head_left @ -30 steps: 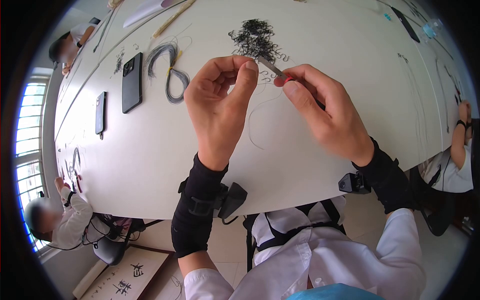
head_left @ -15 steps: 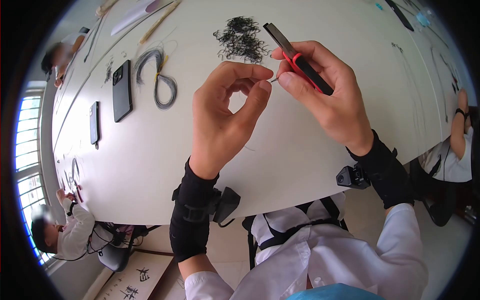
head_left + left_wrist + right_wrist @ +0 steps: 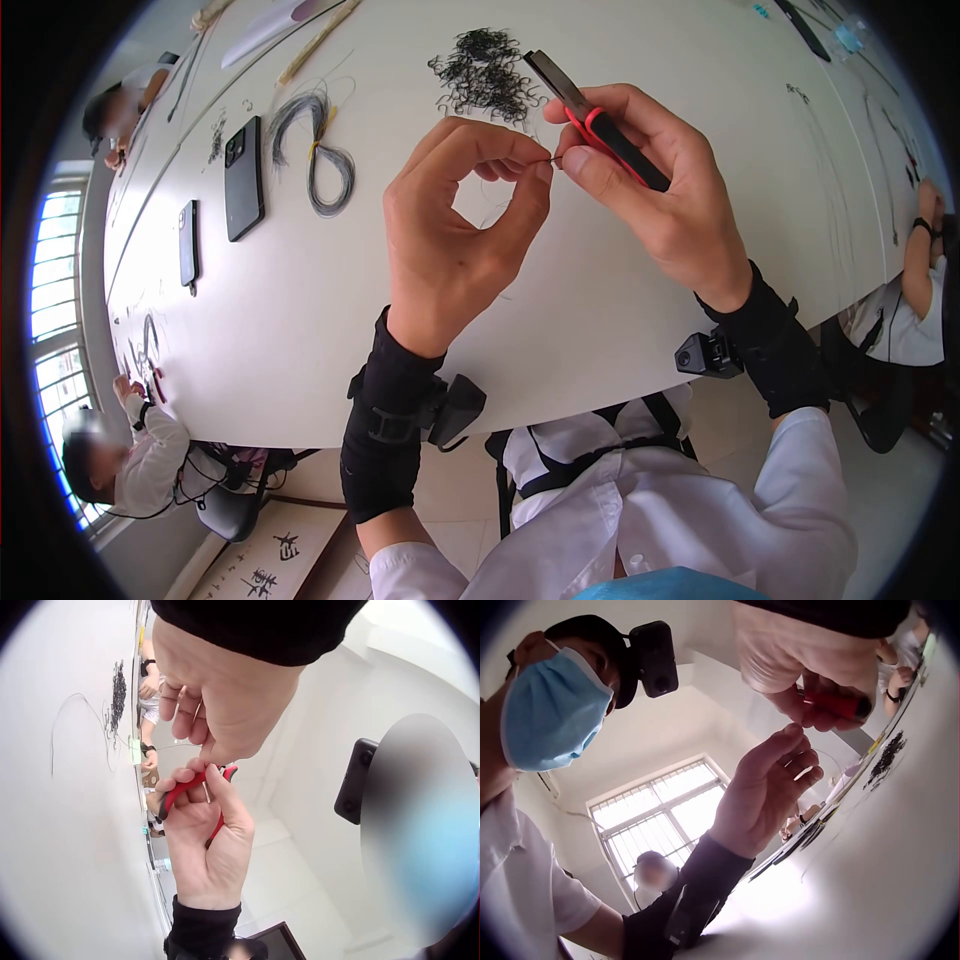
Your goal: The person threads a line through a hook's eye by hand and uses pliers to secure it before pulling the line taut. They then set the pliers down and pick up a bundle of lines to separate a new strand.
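Note:
In the head view my left hand (image 3: 435, 245) pinches a tiny dark hook (image 3: 557, 159) between thumb and forefinger. Its other end meets the right thumb, and a thin line (image 3: 171, 748) runs from these fingertips in the left wrist view. My right hand (image 3: 675, 205) holds red-and-black pliers (image 3: 627, 147) in the palm, their metal nose pointing up and away to the left. Beyond both hands lies a pile of small black hooks (image 3: 485, 75) on the white table (image 3: 600, 330).
Left of the hands lie a grey line coil (image 3: 335, 180) tied in yellow, a large dark phone (image 3: 243, 180) and a smaller phone (image 3: 189, 245). Other people sit around the table edge. A bottle (image 3: 848, 38) stands at far right.
The pliers' nose has swung from the left fingertips to point up and away, the tool now lying back in the right palm. Both hands have come together at the hook.

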{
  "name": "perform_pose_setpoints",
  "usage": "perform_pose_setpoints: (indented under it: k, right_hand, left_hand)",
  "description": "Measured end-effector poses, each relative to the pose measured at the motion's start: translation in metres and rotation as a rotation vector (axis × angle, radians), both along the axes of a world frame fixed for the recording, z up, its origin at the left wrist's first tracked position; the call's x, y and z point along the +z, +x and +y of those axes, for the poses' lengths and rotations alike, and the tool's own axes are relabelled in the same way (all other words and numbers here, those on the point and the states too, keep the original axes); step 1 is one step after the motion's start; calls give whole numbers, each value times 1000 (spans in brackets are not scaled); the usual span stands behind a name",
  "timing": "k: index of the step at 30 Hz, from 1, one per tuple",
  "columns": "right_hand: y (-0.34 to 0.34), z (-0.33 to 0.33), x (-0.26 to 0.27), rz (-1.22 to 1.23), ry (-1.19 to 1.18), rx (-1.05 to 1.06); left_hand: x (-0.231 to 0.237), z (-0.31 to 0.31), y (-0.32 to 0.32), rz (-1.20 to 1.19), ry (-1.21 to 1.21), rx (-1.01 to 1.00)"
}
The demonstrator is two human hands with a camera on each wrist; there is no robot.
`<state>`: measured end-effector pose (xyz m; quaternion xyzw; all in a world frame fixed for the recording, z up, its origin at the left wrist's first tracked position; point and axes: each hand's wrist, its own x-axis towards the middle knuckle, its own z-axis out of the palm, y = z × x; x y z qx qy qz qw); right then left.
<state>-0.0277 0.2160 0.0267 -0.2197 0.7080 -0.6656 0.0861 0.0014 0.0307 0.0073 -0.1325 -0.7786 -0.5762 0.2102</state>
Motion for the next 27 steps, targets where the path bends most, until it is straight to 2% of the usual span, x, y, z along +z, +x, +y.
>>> perform_pose_setpoints:
  k: [6,18,21,24,27]
  right_hand:
    - [1,-3,-2,61,-22,-34]
    - [1,-1,-2,23,25,-37]
    - [2,-2,-4,18,3,-36]
    - [3,-5,-7,68,-4,-54]
    - [3,-3,-5,84,21,-64]
  left_hand:
    - [0,1,0,51,-58,19]
    - [-3,1,-2,114,-104,29]
    - [-3,1,-2,95,-105,21]
    - [1,-3,3,-52,-113,-58]
    - [2,-2,4,-106,-72,-46]
